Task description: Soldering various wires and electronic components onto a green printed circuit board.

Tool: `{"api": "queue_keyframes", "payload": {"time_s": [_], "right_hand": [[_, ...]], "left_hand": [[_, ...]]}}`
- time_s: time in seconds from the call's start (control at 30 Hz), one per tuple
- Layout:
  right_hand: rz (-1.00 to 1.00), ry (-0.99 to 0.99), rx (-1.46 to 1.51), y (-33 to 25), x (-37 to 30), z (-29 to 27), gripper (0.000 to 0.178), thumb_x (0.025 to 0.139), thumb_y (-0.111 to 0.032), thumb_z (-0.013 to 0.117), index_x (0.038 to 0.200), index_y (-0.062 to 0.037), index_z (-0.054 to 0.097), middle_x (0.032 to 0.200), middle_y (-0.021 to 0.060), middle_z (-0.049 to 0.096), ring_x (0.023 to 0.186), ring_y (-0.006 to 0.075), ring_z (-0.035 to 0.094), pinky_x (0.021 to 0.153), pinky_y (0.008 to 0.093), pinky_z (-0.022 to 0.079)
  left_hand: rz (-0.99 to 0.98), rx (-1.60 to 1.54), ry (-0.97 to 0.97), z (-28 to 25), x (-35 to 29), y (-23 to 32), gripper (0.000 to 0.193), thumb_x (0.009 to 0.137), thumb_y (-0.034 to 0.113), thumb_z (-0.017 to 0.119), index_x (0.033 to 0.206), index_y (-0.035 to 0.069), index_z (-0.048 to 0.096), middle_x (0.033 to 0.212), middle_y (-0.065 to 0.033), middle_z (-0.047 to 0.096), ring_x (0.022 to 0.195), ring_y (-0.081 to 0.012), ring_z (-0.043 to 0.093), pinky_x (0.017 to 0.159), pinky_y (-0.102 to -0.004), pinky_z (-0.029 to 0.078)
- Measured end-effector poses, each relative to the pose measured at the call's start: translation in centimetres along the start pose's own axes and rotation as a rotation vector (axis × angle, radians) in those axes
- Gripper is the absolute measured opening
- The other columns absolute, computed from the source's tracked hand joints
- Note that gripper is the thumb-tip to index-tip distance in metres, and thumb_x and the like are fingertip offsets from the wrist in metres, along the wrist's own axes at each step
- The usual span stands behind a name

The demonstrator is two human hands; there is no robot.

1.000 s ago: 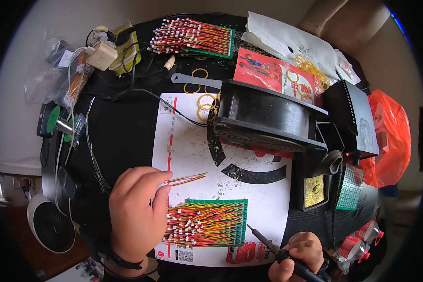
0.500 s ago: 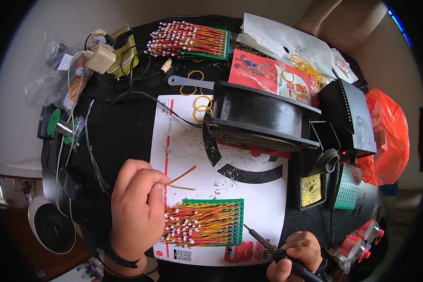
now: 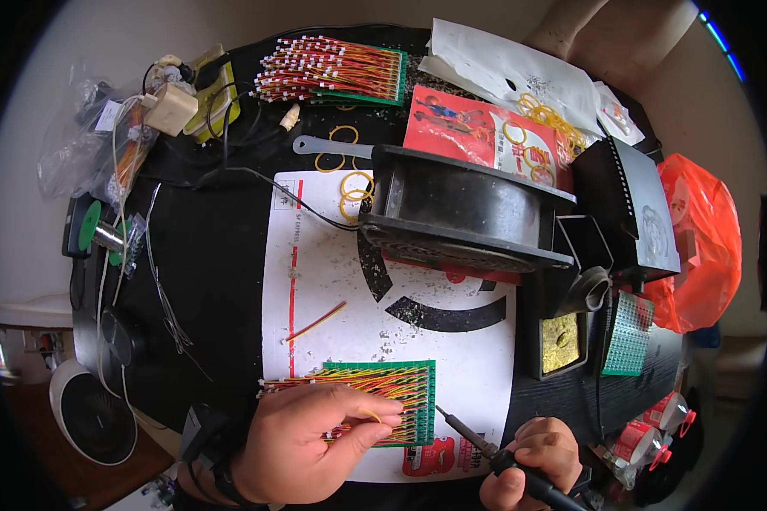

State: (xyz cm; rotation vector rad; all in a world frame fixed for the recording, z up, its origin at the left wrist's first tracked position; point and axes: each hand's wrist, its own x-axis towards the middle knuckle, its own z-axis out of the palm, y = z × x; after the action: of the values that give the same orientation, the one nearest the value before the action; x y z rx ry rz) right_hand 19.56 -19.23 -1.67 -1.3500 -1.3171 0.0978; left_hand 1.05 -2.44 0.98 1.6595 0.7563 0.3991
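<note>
Left hand (image 3: 302, 439) moved toward five o'clock, over green rectangular circuit board (image 3: 422, 400) at six; pinch on thin yellow wire (image 3: 371, 415) unconfirmed. Right hand (image 3: 550, 449) clamps black-handled soldering iron (image 3: 501, 461), board's four o'clock. Apparent wire positioning; next calls for steadiness.

From my seat far away, I see the soldering iron (image 3: 467, 433) has a metal front. The red bag (image 3: 714, 247) is thin, shiny, wrinkly plastic. The yellow pad (image 3: 560, 342) looks rough. The wire (image 3: 111, 238) on the green spool (image 3: 90, 225) is shiny metal.
</note>
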Motion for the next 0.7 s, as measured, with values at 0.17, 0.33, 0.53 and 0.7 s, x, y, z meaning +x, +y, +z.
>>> {"api": "queue_keyframes", "payload": {"time_s": [0.17, 0.33, 0.53, 0.7], "right_hand": [[0.010, -0.009, -0.010, 0.1, -0.2, 0.0, 0.019, 0.085, -0.006, 0.068, 0.094, 0.0056, 0.056, 0.068, 0.0129, 0.053, 0.050, 0.0208, 0.049, 0.046, 0.0338, 0.040], [0.024, 0.002, -0.004, -0.2, 0.0, 0.3, 0.019, 0.085, -0.006, 0.069, 0.094, 0.0051, 0.056, 0.068, 0.0122, 0.053, 0.050, 0.0198, 0.048, 0.046, 0.0333, 0.039], [0.050, 0.016, -0.014, -0.2, 0.0, 0.4, 0.018, 0.085, -0.005, 0.070, 0.093, 0.0047, 0.056, 0.068, 0.0116, 0.053, 0.050, 0.0188, 0.047, 0.045, 0.0326, 0.039], [0.054, 0.050, -0.013, -0.3, -0.7, 0.6, 0.017, 0.084, -0.005, 0.070, 0.090, 0.0048, 0.057, 0.066, 0.0118, 0.054, 0.048, 0.0185, 0.047, 0.044, 0.0323, 0.038]], "left_hand": [[0.082, 0.191, -0.100, 0.1, 0.4, 0.4, 0.008, 0.080, -0.004, 0.078, 0.087, -0.003, 0.074, 0.092, -0.0134, 0.075, 0.079, -0.0227, 0.075, 0.070, -0.0284, 0.059], [0.283, 0.348, 0.168, 3.1, -0.4, -0.2, 0.014, 0.080, -0.003, 0.075, 0.093, 0.001, 0.078, 0.087, -0.0088, 0.072, 0.074, -0.0216, 0.071, 0.064, -0.0288, 0.057], [0.469, 0.545, -0.007, 3.0, -1.0, -0.8, 0.020, 0.077, -0.003, 0.075, 0.096, 0.001, 0.078, 0.084, -0.0091, 0.069, 0.070, -0.0216, 0.068, 0.062, -0.0305, 0.055], [0.521, 0.639, -0.034, 3.1, -0.7, -0.8, 0.018, 0.076, -0.002, 0.076, 0.094, 0.000, 0.077, 0.082, -0.0082, 0.067, 0.071, -0.0225, 0.066, 0.061, -0.0311, 0.054]]}}
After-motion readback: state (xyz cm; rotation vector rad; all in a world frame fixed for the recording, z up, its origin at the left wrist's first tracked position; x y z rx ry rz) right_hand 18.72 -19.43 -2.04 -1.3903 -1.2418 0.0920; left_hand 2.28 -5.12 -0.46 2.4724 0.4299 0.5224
